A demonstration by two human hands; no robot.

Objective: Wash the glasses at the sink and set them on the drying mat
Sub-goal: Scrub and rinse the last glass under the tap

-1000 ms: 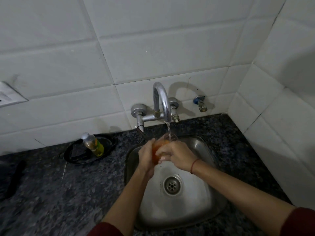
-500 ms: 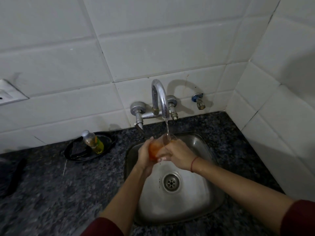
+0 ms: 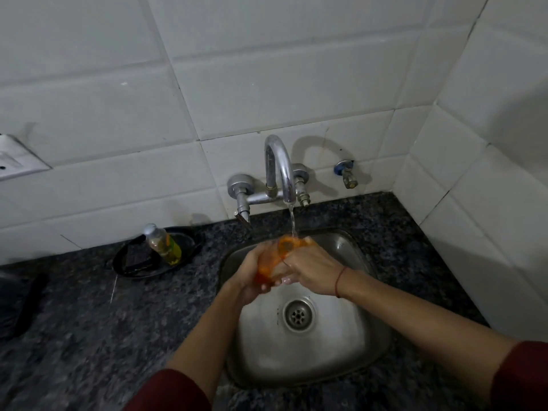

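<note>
An orange-tinted glass [image 3: 274, 259] is held over the steel sink [image 3: 355, 351], tilted with its mouth up toward the tap. My left hand [image 3: 252, 274] cups its base and left side. My right hand [image 3: 311, 271] wraps its right side, fingers over the rim. Water runs in a thin stream from the curved chrome tap [image 3: 280, 170] onto the glass's rim. The lower part of the glass is hidden by my fingers. No drying mat is in view.
A black dish [image 3: 133, 262] with a small yellow soap bottle [image 3: 164, 244] sits on the dark granite counter [image 3: 89, 336] left of the sink. A dark object [image 3: 20, 304] lies at the far left. White tiled walls close in behind and on the right.
Both hands stay on the glass under the stream; they have turned it a little, and the rim now points more toward the tap.
</note>
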